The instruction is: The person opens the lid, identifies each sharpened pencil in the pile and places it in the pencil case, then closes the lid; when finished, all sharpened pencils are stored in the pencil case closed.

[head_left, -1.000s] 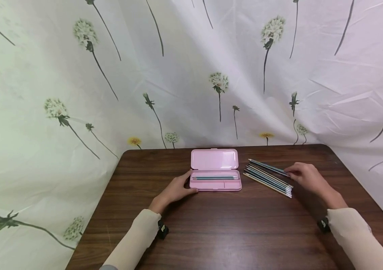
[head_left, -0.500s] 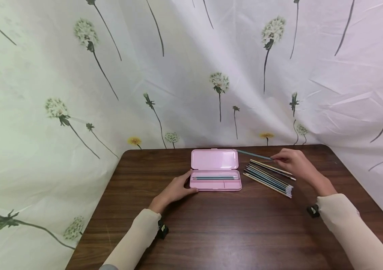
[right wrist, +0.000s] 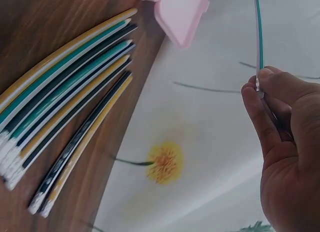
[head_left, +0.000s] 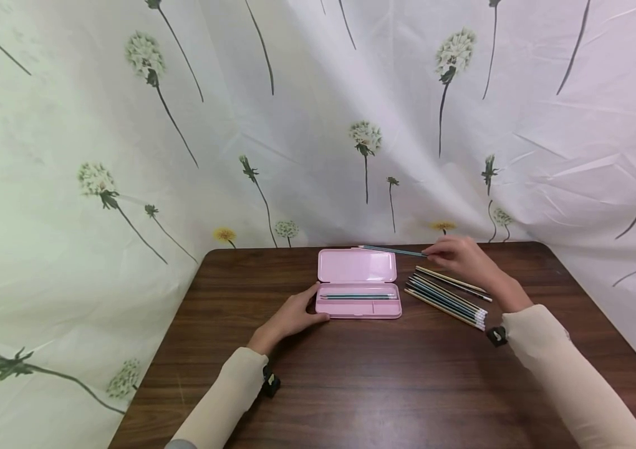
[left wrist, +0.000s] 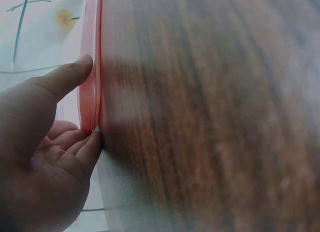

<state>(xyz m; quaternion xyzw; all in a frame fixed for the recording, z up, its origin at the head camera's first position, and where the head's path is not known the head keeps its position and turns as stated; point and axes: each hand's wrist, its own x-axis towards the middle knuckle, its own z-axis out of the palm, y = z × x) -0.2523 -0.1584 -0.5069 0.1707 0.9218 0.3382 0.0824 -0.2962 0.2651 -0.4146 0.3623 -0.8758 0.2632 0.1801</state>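
Observation:
A pink pencil case (head_left: 346, 310) lies with its lid (head_left: 346, 265) folded back, teal pencils (head_left: 357, 297) in its long rear compartment. My left hand (head_left: 290, 313) holds the case's left end; in the left wrist view the thumb presses the case's (left wrist: 88, 99) side, with the fingers bent at its corner. My right hand (head_left: 460, 259) pinches a teal pencil (head_left: 391, 250) near its eraser end, between thumb and fingertips. That pencil (right wrist: 259, 37) is raised, pointing left over the lid's back edge. Right of the case lie several pencils (head_left: 446, 302) in teal, black and yellow.
Everything rests on a dark wooden table (head_left: 363, 380). Behind and beside it hangs a white cloth (head_left: 307, 137) printed with dandelions, close along the table's back edge. Two pencils (right wrist: 82, 147), black and yellow, lie slightly apart from the main row.
My right hand has lifted the teal pencil from the back of the row and carried it left and up, toward the lid. The left hand has stayed on the case.

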